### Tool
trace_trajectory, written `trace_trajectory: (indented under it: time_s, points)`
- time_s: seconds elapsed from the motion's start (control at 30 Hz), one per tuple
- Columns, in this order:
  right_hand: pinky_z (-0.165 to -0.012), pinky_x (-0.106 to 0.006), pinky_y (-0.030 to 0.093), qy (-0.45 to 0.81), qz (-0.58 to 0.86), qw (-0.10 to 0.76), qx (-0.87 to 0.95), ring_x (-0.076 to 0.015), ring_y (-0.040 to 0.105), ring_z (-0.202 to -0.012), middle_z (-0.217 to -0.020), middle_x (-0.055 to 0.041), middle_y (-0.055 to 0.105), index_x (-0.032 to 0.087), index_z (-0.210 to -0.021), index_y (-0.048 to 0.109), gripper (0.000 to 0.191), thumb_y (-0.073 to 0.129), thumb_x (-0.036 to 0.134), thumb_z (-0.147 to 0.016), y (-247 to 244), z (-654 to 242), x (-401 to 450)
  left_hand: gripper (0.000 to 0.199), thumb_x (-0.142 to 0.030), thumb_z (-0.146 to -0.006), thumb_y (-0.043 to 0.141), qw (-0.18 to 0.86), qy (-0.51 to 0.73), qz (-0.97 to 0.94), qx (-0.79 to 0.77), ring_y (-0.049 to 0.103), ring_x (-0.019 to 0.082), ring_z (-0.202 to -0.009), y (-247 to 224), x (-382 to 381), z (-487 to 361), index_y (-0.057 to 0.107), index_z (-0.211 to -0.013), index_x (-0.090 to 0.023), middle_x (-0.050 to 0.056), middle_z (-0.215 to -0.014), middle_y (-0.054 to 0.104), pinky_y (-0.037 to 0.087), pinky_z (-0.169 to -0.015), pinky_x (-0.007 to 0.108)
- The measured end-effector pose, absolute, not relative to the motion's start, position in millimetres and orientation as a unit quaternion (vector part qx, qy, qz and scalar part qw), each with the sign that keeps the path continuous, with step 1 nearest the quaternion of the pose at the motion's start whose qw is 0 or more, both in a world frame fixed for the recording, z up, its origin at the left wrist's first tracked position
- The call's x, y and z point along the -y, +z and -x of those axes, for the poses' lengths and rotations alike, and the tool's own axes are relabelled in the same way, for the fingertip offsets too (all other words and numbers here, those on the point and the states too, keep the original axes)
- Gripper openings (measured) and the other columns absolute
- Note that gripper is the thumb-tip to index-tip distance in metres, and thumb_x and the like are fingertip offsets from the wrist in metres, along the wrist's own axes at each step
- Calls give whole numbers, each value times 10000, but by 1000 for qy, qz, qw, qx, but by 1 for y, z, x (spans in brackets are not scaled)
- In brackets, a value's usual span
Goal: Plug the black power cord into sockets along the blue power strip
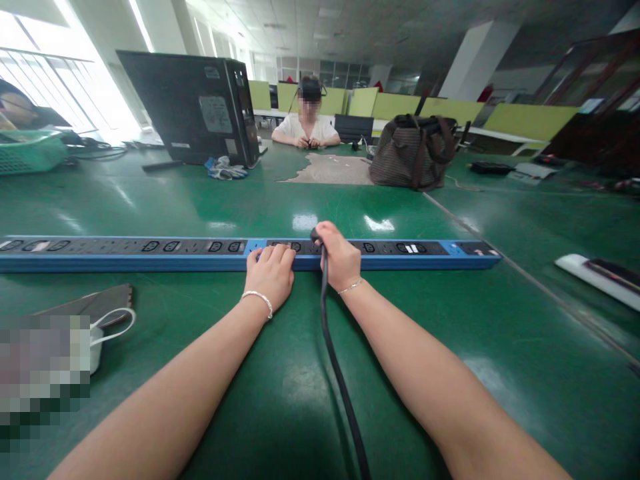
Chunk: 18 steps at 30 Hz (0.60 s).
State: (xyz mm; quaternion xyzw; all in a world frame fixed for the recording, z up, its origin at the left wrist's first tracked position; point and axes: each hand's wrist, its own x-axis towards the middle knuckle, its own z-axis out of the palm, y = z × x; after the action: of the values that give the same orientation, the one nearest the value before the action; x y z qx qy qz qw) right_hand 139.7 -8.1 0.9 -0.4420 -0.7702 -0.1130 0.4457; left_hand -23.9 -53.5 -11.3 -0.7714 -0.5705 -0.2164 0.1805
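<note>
A long blue power strip (400,264) with a row of black sockets lies across the green table in front of me. My left hand (271,270) grips its front edge near the middle, fingers bent over the top face; the thumb is hidden. Just to the right, my right hand (341,255) is closed around the black plug (315,235) of a power cord, right over the sockets. Whether the plug is touching a socket cannot be made out. From that fist the black power cord (330,343) runs down toward me between my forearms.
On the left are a blurred-out object, a dark flat piece (95,298) and a white cable (131,320). Farther back stand a black computer case (185,107), gloves (226,169), a green basket (30,153) and a brown bag (410,153). A person (307,123) sits opposite.
</note>
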Motion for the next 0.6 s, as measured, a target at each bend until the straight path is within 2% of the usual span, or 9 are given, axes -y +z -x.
trace_trajectory:
  time_s: [0.1, 0.23, 0.4, 0.6]
  points:
    - [-953, -317, 476, -92, 453, 604, 650, -178, 607, -1081, -1179, -59, 636, 226, -1134, 548, 255, 416, 266, -919, 15, -154, -1, 276, -185, -872, 408, 177, -216, 772, 571, 541, 248, -1060, -12, 53, 24, 564, -1099, -203, 82, -1156, 624, 324, -942, 432]
    - [-966, -393, 470, -67, 468, 647, 599, -209, 621, -1051, -1121, -62, 653, 228, -1052, 551, 224, 515, 306, -845, 22, -199, -7, 273, -191, -876, 407, 178, -230, 769, 569, 546, 242, -1050, -15, 51, 26, 571, -1093, -207, 74, -1148, 629, 321, -938, 429]
    - [-851, -390, 530, -15, 546, 604, 581, -212, 671, -884, -1013, -59, 700, 199, -1001, 611, 275, 560, 308, -753, 13, -272, 2, 274, -202, -878, 406, 187, -238, 768, 565, 556, 243, -1024, -16, 49, 27, 580, -1090, -208, 64, -1129, 639, 327, -922, 424]
    - [-926, -423, 506, -17, 582, 504, 638, -259, 655, -999, -1061, -87, 710, 176, -1074, 682, 382, 531, 337, -761, 3, -297, 10, 276, -209, -882, 399, 195, -239, 767, 563, 563, 244, -1013, -15, 50, 27, 591, -1080, -204, 63, -1104, 648, 333, -909, 417]
